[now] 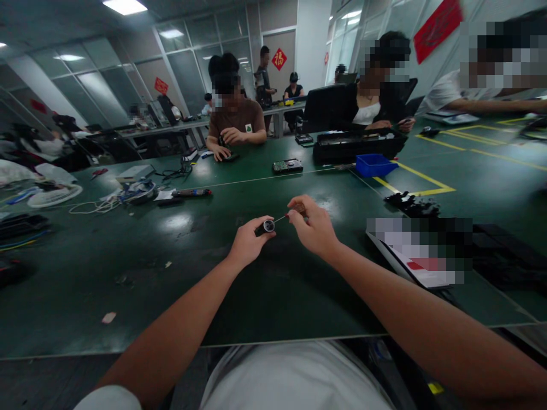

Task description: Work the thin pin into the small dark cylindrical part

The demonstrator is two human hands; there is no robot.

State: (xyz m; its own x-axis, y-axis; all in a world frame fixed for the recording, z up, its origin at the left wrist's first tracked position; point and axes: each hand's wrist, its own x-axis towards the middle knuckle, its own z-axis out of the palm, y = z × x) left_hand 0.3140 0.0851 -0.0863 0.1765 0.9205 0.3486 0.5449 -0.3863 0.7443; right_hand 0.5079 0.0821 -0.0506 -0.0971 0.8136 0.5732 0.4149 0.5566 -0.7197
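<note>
Near the middle of the green table (171,296), my left hand (251,240) is closed around a small black cylindrical part (269,226) with a light round rim facing me. My right hand (314,225) pinches a screwdriver (300,209) with a brownish, partly hidden handle. Its thin shaft points left at the cylindrical part; whether the tip touches it is too small to tell. Both hands are held above the table.
Ahead lie a hard drive (288,165), a blue bin (375,165) and a long black unit (359,147). A pen-like tool (192,193) and cables (102,204) are at left. Papers (410,256) rest by my right forearm. People sit across the table.
</note>
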